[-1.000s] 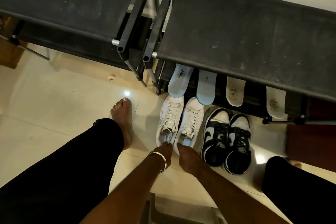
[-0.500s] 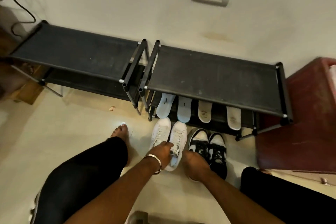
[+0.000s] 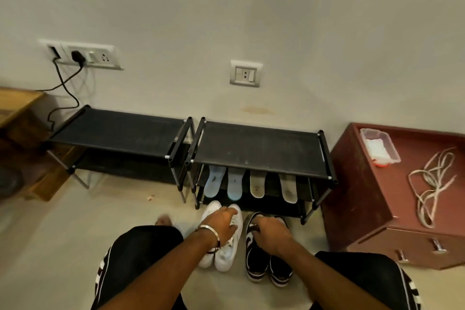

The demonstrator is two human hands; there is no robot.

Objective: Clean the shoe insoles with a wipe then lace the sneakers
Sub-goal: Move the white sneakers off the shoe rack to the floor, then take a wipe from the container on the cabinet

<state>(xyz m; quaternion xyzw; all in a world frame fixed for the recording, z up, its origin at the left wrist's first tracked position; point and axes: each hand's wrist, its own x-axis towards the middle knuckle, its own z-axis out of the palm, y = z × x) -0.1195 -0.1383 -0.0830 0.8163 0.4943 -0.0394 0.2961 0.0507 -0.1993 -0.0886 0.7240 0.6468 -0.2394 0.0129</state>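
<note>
Under the rack's (image 3: 259, 148) shelf, four insoles (image 3: 234, 186) stand toe-up just beyond both hands, left hand (image 3: 222, 221) spread on white sneakers (image 3: 225, 254), right hand (image 3: 270, 233) curled over black pair (image 3: 264, 264).

Dim warm light, soft blur, wide-angle bowing.

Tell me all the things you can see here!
white sneakers: 2, white, floor, under left hand
black-and-white sneakers: 2, floor, right of the white pair
insoles: 4, two bluish, two beige, leaning in right rack
shoe racks: 2, black, against wall
cabinet: 1, reddish-brown, right
laces: tangle, pale, on cabinet
wipe box: 1, clear, on cabinet
wall sockets: 2, white
left hand: on white sneaker
right hand: on black-and-white sneaker
</note>
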